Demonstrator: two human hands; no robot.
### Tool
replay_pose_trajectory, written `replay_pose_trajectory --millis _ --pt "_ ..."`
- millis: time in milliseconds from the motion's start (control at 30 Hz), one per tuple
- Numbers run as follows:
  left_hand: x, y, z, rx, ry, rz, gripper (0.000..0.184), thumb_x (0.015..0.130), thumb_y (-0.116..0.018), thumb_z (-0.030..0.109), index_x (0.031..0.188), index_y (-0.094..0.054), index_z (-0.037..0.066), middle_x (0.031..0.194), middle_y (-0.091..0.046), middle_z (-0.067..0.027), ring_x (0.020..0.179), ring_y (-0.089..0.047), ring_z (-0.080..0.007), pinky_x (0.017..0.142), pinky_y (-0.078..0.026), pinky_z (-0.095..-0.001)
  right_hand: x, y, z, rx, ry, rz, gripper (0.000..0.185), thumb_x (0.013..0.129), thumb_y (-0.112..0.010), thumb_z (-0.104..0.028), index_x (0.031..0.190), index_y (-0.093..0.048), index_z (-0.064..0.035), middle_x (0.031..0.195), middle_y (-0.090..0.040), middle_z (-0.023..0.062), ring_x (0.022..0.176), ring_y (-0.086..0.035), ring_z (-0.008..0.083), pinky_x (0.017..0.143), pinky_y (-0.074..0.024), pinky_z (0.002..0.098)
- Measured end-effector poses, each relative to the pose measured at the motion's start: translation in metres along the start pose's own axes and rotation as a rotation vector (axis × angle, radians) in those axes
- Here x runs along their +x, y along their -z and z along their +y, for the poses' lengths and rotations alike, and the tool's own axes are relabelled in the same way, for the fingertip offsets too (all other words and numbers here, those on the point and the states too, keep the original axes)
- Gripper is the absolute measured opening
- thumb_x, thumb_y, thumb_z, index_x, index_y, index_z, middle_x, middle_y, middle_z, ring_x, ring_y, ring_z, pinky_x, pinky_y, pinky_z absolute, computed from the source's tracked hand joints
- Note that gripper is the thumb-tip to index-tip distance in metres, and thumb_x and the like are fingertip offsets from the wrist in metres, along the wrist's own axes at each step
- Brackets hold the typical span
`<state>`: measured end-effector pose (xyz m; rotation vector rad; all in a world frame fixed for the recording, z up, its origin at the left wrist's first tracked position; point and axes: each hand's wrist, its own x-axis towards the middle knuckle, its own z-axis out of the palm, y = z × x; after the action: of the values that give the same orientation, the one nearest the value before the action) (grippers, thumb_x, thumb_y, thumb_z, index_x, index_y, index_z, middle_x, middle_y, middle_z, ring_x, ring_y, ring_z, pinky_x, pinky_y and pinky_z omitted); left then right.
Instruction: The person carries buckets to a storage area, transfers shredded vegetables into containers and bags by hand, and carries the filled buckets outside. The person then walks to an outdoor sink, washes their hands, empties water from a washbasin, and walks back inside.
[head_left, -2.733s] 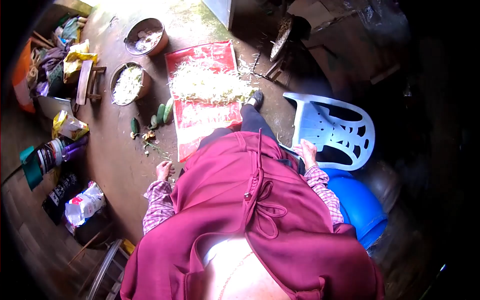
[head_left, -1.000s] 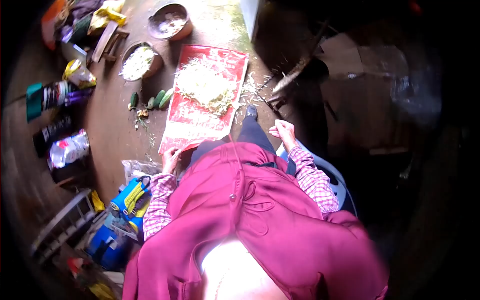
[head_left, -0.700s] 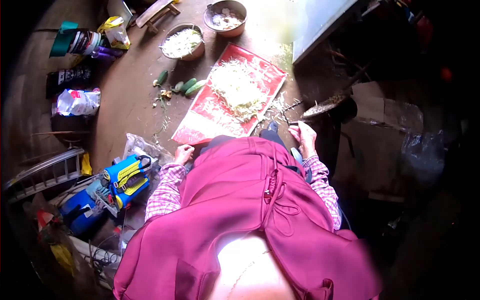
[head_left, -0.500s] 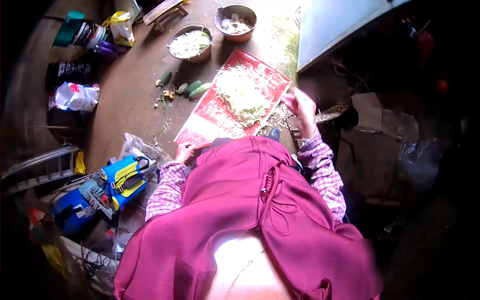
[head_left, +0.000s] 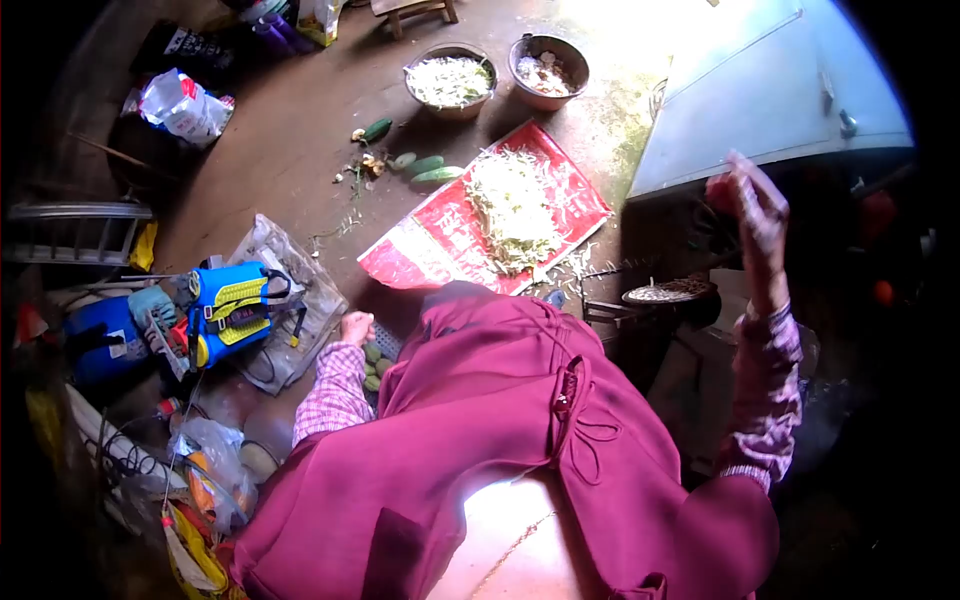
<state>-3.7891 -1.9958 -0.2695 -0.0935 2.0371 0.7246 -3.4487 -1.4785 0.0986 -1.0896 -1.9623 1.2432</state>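
My right hand [head_left: 762, 212] is raised at the right, its fingers curled, beside the pale blue panel. A small dark red patch shows against its fingers; I cannot make out what it is. Low at the left, my left hand [head_left: 356, 328] is closed beside a grey perforated basket [head_left: 388, 342] holding green fruits [head_left: 372, 368]; whatever it grips is hidden. Ahead of my knees a red and white printed sheet [head_left: 410, 250] lies on the floor, bearing a heap of pale green vegetable shreds [head_left: 512, 212]. Green cucumbers [head_left: 437, 175] lie just left of the sheet.
Beyond the sheet stand a bowl of shreds [head_left: 450, 82] and a second bowl [head_left: 548, 72] with pale scraps. A wooden stool [head_left: 415, 10] is at the top. Left are a blue and yellow sprayer-like tank [head_left: 232, 312] and a ladder [head_left: 75, 232]. The pale blue panel [head_left: 770, 100] fills the upper right.
My right hand has moved away from the sheet's right edge, up and to the right. My left hand has left the sheet's near corner for the basket. The view has shifted.
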Motion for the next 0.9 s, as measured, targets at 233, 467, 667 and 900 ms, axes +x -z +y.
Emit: replay_pose_trajectory --millis 233,467,667,900 --pt "-0.025 -0.052 -0.001 0.178 0.027 -0.117 0.015 0.077 -0.059 0.02 0.075 -0.06 0.005 0.058 -0.057 -0.0063 0.042 -0.053 -0.0147 0.037 -0.041 -0.0281 -0.201 -0.02 0.164 0.112 -0.615 0.008 0.028 0.086 -0.052 -0.018 0.105 -0.055 0.0014 0.07 -0.061 0.0059 0.061 -0.058 0.0112 0.054 -0.0476 0.0225" --pt "0.01 -0.075 0.096 0.264 -0.18 -0.131 0.015 0.075 -0.059 0.017 0.077 -0.063 0.003 0.057 -0.058 -0.0056 0.044 -0.055 -0.0127 0.039 -0.042 -0.0264 -0.387 -0.046 0.284 -0.101 -0.654 0.203 0.024 0.083 -0.054 -0.016 0.091 -0.062 0.0053 0.074 -0.063 0.0041 0.068 -0.057 0.0116 0.064 -0.0458 0.0253" --pt "0.039 -0.119 0.175 0.323 -0.371 -0.165 0.016 0.077 -0.06 0.017 0.082 -0.061 0.001 0.061 -0.057 -0.0049 0.046 -0.054 -0.0118 0.038 -0.042 -0.0229 -0.408 -0.06 0.273 -0.095 -0.782 0.229 0.023 0.083 -0.054 -0.016 0.09 -0.062 0.0048 0.074 -0.063 0.0041 0.067 -0.056 0.0112 0.062 -0.0456 0.0247" --pt "-0.001 -0.191 0.216 0.169 -0.507 -0.478 0.017 0.077 -0.062 0.014 0.087 -0.06 0.0 0.069 -0.058 -0.0043 0.057 -0.056 -0.0094 0.048 -0.047 -0.021 -0.403 -0.062 0.277 -0.056 -0.834 0.216 0.023 0.083 -0.054 -0.016 0.089 -0.062 0.0041 0.073 -0.063 0.004 0.065 -0.056 0.0108 0.06 -0.0453 0.0241"
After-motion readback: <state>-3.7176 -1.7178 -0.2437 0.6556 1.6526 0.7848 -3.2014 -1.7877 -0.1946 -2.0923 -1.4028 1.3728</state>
